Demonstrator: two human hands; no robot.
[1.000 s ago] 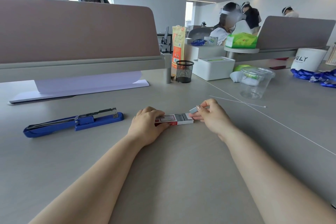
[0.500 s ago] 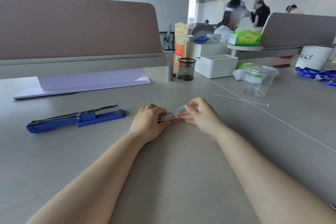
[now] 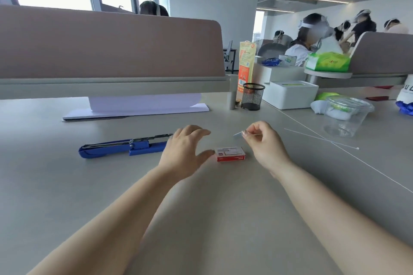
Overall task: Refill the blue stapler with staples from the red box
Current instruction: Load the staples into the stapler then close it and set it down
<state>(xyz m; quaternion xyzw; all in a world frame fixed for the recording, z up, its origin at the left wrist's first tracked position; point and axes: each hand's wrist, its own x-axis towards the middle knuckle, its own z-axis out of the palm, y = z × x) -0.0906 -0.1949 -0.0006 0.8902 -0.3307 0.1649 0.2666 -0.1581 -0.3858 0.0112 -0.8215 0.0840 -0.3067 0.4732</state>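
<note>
A strip of staples (image 3: 238, 134), blurred but apparently just that, is pinched between the thumb and fingers of the right hand (image 3: 264, 144) above the tabletop (image 3: 201, 219). The red box (image 3: 230, 154) lies shut below. The left hand (image 3: 184, 152) hovers spread, holding nothing. Carrying the strip to the opened blue stapler (image 3: 124, 147) is judged next

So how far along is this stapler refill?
Roughly halfway. Done: the stapler lies opened on the desk, and the red box is shut again. In hand: the right hand pinches a staple strip; the left hand is empty. Left: loading the strip and closing the stapler.
</note>
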